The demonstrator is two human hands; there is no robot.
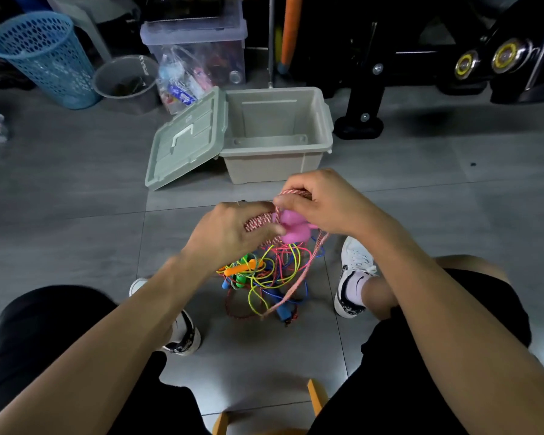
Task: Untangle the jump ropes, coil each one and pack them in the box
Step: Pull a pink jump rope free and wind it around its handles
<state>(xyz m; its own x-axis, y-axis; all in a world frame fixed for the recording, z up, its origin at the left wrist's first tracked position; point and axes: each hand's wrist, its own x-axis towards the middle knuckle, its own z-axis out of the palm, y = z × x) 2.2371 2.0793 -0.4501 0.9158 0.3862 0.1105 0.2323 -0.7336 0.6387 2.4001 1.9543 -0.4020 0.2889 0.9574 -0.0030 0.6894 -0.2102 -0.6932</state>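
- A coil of red-and-white braided jump rope [259, 221] with pink plastic handles [294, 229] is gripped in the curled fingers of the left hand [233, 233].
- A strand is pinched by the right hand [321, 202].
- The tangled pile of thin coloured ropes [264, 277] is left on the floor beneath.
- The open beige plastic box [277, 133] is seen beyond, its lid [186, 139] leaned against it.

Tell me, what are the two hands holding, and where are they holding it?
Both hold the pink-and-white rope with pink handles. The left hand grips its coiled part; the right hand pinches a loop at the top.
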